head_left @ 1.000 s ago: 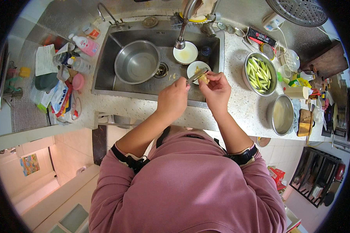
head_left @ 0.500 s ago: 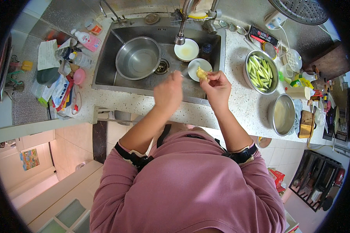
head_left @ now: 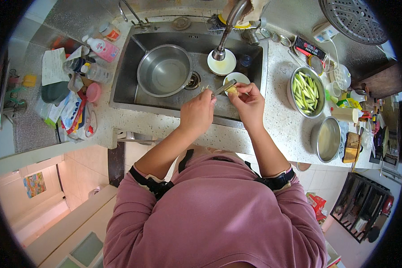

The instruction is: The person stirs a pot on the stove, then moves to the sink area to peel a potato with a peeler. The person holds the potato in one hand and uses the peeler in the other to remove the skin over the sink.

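Observation:
Over the steel sink (head_left: 134,96), my left hand (head_left: 196,114) grips a knife (head_left: 223,87) whose blade points up and right toward a small pale yellow piece of food (head_left: 231,90). That piece is pinched in the fingers of my right hand (head_left: 249,103). Both hands hover above the sink's front right part. Just behind them lies a small white bowl (head_left: 243,77), partly hidden by my right hand. A second white bowl (head_left: 222,64) sits under the tap (head_left: 228,31).
A large steel pan (head_left: 164,71) rests in the sink's left half. On the speckled counter to the right stand a steel bowl of green vegetable strips (head_left: 306,91) and a steel pot (head_left: 328,139). Bottles and packets (head_left: 76,89) crowd the left counter.
My left hand, which had drawn back from the food half a second ago, has returned with the knife blade against the yellow piece. My right hand stayed almost still.

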`<state>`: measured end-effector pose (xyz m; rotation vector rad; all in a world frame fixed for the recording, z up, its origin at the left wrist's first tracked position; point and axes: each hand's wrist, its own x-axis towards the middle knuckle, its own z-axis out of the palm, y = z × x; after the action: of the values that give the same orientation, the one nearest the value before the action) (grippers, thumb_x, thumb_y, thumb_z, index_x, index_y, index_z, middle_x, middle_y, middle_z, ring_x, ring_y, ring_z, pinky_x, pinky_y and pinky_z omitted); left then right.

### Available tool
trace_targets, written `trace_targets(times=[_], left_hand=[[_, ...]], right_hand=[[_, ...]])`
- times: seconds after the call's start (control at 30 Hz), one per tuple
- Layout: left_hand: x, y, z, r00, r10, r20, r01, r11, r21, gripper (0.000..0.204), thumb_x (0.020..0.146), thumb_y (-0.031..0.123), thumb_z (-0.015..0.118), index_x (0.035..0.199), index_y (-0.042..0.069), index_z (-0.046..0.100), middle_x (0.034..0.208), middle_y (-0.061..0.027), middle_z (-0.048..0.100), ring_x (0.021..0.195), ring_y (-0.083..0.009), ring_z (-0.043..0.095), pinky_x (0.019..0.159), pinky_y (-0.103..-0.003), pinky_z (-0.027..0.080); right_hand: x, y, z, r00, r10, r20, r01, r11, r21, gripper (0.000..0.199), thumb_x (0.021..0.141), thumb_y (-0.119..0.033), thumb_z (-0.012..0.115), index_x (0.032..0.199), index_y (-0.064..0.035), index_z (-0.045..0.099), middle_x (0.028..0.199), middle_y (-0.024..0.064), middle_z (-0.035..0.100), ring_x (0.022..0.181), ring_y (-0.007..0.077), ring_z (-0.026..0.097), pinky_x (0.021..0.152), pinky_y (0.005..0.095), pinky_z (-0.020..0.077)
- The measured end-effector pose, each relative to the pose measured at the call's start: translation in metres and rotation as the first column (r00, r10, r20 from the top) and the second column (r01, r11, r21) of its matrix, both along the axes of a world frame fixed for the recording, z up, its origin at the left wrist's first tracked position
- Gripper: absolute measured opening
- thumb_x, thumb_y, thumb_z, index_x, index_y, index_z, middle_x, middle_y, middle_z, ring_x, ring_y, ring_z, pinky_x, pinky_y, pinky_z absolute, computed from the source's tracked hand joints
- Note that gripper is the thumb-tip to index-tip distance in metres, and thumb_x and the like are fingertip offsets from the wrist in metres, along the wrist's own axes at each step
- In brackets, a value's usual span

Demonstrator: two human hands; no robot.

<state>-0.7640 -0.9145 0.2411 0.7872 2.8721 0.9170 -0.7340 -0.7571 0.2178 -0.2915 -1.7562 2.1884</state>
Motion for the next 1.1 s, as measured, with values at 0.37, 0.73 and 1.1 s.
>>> trace_targets(times=[0.37, 0.73, 1.1], left_hand=[[-0.034, -0.016, -0.010, 0.991, -0.134, -0.007, 0.134, 0.990, -0.054, 0.015, 0.089, 0.017, 0.052, 0.088, 0.004, 0.045, 0.079, -0.0132, 0.060, 0.066, -0.0350, 0.060, 0.055, -0.044, 0.047], [-0.052, -0.030, -0.023, 0.992, -0.054, 0.113, 0.073, 0.982, -0.174, 0.017, 0.092, 0.022, 0.048, 0.096, 0.005, 0.048, 0.077, -0.0164, 0.062, 0.072, -0.0381, 0.061, 0.060, -0.048, 0.046], [-0.049, -0.046, -0.004, 0.990, -0.051, 0.134, 0.033, 0.990, 0.134, 0.019, 0.092, 0.023, 0.047, 0.095, 0.004, 0.050, 0.081, -0.0157, 0.064, 0.074, -0.0370, 0.062, 0.062, -0.046, 0.046]], right_hand=[[-0.014, -0.007, 0.003, 0.990, 0.067, 0.124, -0.061, 0.997, -0.057, 0.023, 0.078, 0.006, 0.066, 0.093, -0.0021, 0.051, 0.099, 0.0053, 0.059, 0.088, 0.0105, 0.061, 0.074, 0.0212, 0.0495], [-0.013, -0.021, -0.001, 0.998, -0.022, 0.053, 0.026, 0.997, -0.076, 0.023, 0.077, 0.007, 0.066, 0.096, -0.0007, 0.056, 0.098, 0.0054, 0.060, 0.088, 0.0110, 0.061, 0.075, 0.0222, 0.0501], [-0.016, -0.027, 0.010, 0.999, 0.037, 0.016, -0.039, 0.982, 0.186, 0.021, 0.077, 0.006, 0.066, 0.096, -0.0008, 0.056, 0.106, 0.0094, 0.061, 0.099, 0.0169, 0.062, 0.086, 0.0288, 0.0520]])
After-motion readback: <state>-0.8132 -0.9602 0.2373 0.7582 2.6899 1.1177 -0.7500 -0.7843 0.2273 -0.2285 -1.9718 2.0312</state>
